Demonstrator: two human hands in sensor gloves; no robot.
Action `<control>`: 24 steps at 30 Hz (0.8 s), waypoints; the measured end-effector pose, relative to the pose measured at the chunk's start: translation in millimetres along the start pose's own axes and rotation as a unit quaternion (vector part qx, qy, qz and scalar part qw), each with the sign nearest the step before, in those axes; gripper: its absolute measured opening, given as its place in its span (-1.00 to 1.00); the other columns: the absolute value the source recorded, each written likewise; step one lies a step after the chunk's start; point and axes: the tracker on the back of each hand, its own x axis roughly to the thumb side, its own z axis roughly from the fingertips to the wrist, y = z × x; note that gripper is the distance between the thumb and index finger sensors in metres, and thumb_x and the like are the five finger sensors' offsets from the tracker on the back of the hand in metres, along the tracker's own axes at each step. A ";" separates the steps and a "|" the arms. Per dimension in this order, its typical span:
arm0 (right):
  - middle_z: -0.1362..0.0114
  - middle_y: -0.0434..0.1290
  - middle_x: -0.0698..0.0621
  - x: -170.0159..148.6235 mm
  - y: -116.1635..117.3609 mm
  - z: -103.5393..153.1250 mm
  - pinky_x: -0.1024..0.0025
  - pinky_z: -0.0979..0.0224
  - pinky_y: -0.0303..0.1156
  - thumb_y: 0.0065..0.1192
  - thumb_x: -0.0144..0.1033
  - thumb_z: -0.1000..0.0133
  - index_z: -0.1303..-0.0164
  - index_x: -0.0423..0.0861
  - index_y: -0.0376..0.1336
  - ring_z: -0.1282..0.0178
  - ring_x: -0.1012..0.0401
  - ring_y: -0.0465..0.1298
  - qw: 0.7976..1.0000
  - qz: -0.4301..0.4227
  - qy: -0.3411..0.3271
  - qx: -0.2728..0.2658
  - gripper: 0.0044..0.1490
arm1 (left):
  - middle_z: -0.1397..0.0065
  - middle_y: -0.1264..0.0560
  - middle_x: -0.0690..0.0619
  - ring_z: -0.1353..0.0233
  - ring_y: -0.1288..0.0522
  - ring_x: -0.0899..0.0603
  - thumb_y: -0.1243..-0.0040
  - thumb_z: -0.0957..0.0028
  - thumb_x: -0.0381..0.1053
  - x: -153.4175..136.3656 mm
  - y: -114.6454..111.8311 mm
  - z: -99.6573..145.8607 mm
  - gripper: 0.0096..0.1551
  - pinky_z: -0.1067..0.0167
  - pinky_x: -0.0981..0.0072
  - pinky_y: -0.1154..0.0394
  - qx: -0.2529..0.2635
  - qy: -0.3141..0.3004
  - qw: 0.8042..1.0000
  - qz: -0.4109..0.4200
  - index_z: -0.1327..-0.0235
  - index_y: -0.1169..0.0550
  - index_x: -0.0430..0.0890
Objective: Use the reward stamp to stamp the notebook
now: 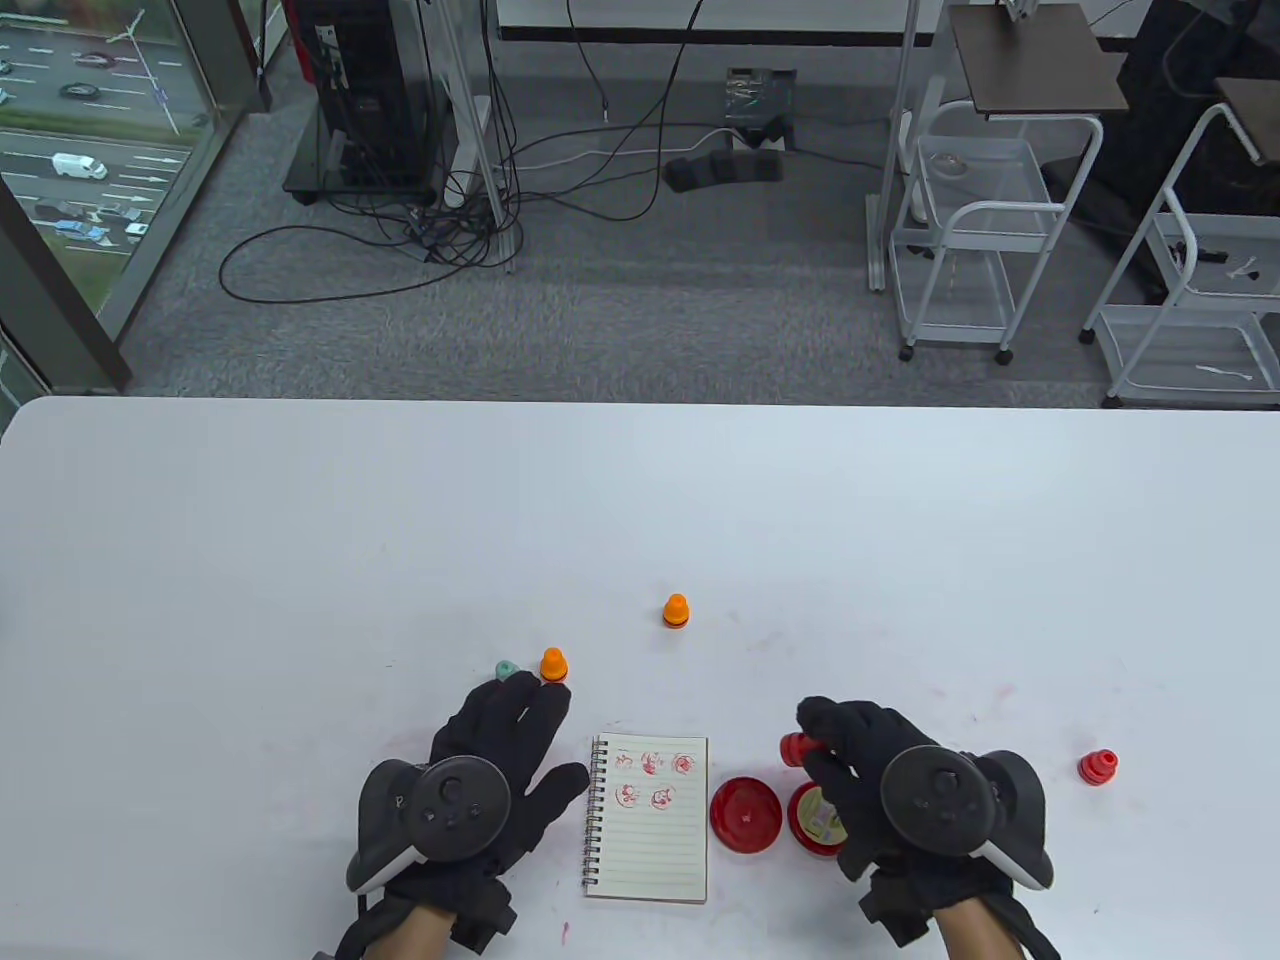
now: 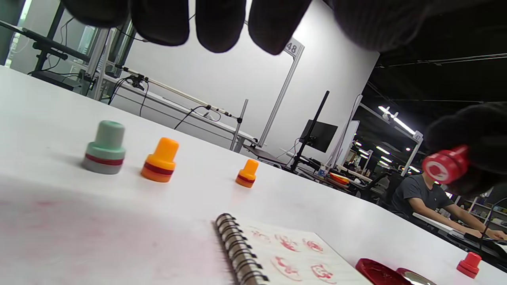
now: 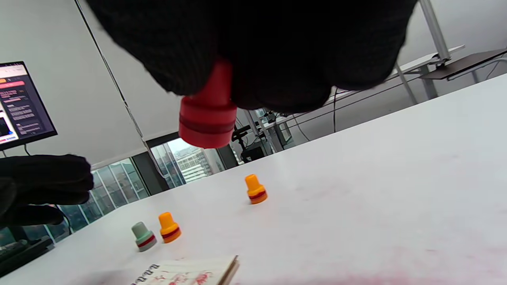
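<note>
A small spiral notebook (image 1: 650,820) lies at the table's front, with several red stamp marks on its upper lines; it also shows in the left wrist view (image 2: 285,257). My right hand (image 1: 830,745) grips a red stamp (image 1: 793,747) and holds it above the table, right of the notebook, over the open ink pad (image 1: 815,820). The right wrist view shows the red stamp (image 3: 208,114) hanging from my fingers. My left hand (image 1: 510,735) lies open and flat on the table, left of the notebook, holding nothing.
The ink pad's red lid (image 1: 746,815) lies between notebook and pad. Two orange stamps (image 1: 553,665) (image 1: 676,611) and a green stamp (image 1: 507,669) stand beyond my left hand. Another red stamp (image 1: 1097,767) stands at the right.
</note>
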 end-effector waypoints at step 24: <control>-0.16 0.62 -0.08 29.3 42.4 14.7 0.15 -0.07 0.65 0.44 -0.17 0.00 -0.22 -0.04 0.39 0.04 0.09 0.67 0.979 -0.189 -0.066 -0.038 -0.43 | -0.55 -0.38 -0.20 -0.39 -0.46 -0.31 -0.23 0.00 0.21 61.8 -32.8 -5.1 -0.17 -0.29 -0.09 -0.46 -0.009 -0.130 0.991 0.009 -0.53 -0.41 -0.12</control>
